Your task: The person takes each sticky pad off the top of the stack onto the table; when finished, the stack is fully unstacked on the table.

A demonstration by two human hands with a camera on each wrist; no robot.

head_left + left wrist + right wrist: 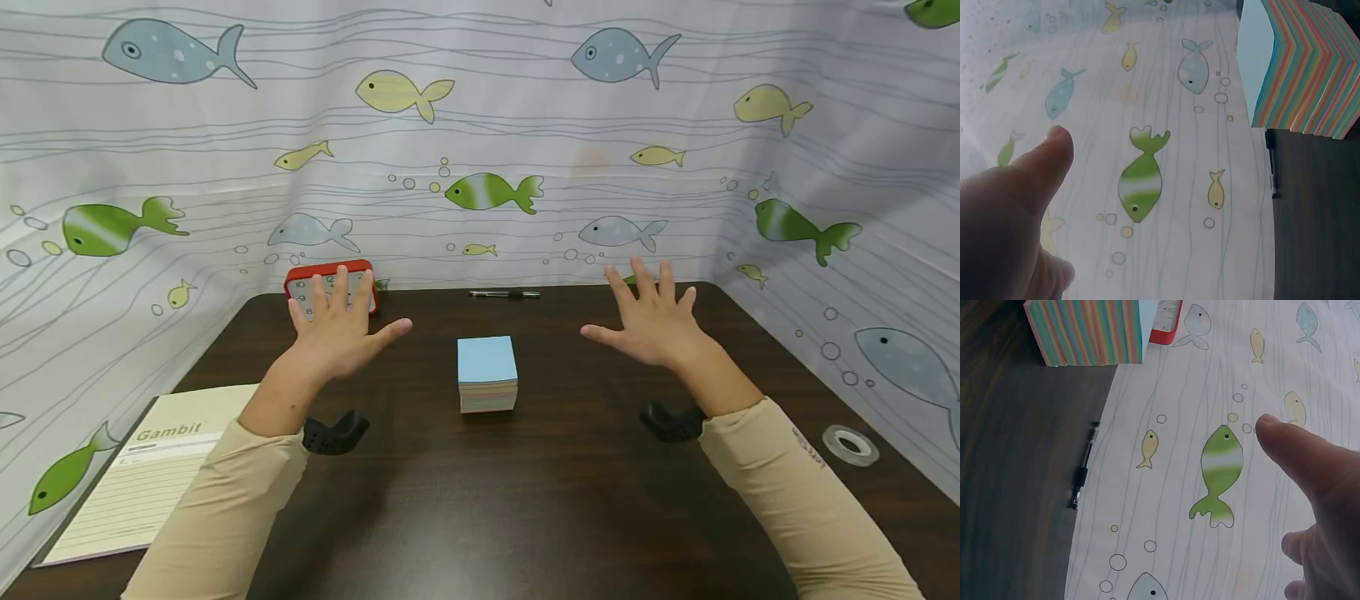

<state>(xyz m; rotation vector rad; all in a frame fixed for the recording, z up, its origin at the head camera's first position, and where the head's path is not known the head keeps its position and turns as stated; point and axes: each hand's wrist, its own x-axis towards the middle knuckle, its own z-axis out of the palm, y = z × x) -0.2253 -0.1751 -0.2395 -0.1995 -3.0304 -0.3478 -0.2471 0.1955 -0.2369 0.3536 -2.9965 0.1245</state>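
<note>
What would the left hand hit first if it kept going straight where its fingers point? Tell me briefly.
Probably the red clock: the left hand hovers open, its fingertips already overlapping the clock in the head view. How far above it they are is unclear.

We see staged desk booth: dark brown wooden table (570, 517) enclosed by white fish-print curtain (480, 125); lined cream notepad (150, 483), black pen (504, 293).
</note>
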